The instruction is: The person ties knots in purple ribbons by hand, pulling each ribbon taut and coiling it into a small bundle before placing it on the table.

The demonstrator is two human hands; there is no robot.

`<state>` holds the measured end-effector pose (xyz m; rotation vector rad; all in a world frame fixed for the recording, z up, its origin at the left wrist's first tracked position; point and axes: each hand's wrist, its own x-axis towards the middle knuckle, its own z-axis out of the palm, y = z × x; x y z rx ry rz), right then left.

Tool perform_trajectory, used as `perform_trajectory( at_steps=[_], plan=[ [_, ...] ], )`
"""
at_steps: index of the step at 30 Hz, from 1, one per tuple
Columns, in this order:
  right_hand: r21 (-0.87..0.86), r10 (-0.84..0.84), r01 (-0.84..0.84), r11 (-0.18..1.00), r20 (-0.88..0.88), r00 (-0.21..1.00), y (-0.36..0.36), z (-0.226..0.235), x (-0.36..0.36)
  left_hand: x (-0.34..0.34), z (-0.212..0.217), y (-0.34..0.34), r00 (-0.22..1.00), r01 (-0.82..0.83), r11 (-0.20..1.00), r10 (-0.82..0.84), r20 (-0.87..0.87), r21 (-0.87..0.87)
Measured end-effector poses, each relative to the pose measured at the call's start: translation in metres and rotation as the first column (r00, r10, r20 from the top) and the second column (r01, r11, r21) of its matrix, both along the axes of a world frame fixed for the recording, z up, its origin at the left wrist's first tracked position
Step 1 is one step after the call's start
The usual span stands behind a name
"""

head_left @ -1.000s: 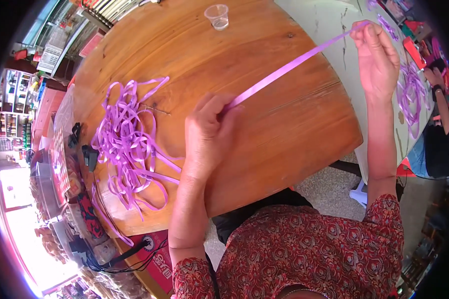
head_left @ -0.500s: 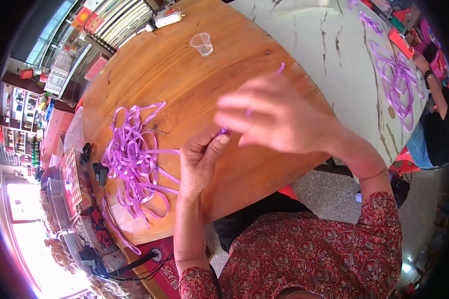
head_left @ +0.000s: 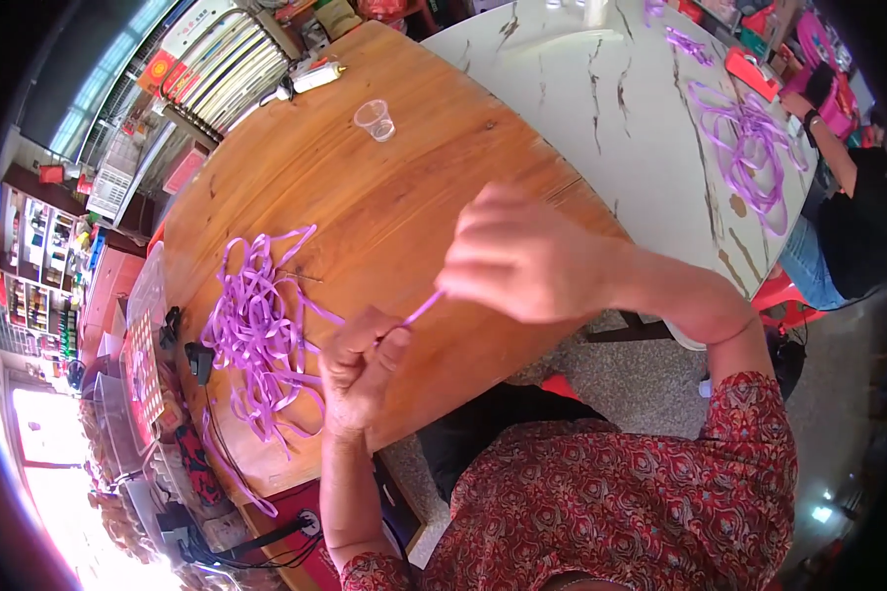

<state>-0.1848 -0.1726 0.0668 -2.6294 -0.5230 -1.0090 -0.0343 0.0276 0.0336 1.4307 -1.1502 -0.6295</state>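
Note:
A thin purple ribbon [head_left: 425, 307] runs taut between my two hands above the wooden table. My left hand [head_left: 361, 366] pinches it between thumb and fingers. Higher and to the right, my right hand [head_left: 522, 258] is closed round the other end of that stretch, its fingers slightly smeared by motion. From my left hand, more ribbon trails leftward into a loose tangled heap of purple ribbon [head_left: 256, 315] on the table. A thin stick-like piece [head_left: 301, 276] lies at the heap's right edge.
A clear plastic cup [head_left: 375, 120] stands on the wooden table [head_left: 414, 148], with a white glue gun [head_left: 310, 80] at its far edge. On the marbled white table [head_left: 562, 108] at right lies another purple ribbon bundle [head_left: 749, 158]; a co-worker's arm [head_left: 830, 148] is beside it. Black cables run at left.
My right hand has gone from open, spread fingers to closed on the ribbon, drawing it taut. My left hand keeps its pinch. The whole view has shifted slightly.

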Motion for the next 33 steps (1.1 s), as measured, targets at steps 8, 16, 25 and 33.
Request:
perform_trajectory(
  at_steps=[8, 16, 25, 33],
  plan=[
    [0.217, -0.313, 0.308, 0.926, -0.016, 0.95, -0.08, 0.016, -0.074, 0.065, -0.01, 0.076, 0.955, -0.293, 0.954, 0.295, 0.015, -0.068],
    [0.584, -0.483, 0.491, 0.647, -0.184, 0.856, -0.153, -0.015, -0.135, 0.102, -0.02, 0.125, 0.875, -0.481, 0.868, 0.467, -0.128, -0.125],
    [0.753, -0.513, 0.464, 0.467, -0.197, 0.836, -0.175, -0.032, -0.158, 0.121, -0.028, 0.144, 0.823, -0.566, 0.8, 0.538, -0.183, -0.197],
    [0.994, -0.163, 0.015, 0.105, 0.002, 0.987, -0.177, -0.04, -0.14, 0.124, -0.046, 0.138, 0.537, -0.427, 0.798, -0.156, -0.829, -0.426]
  ],
)
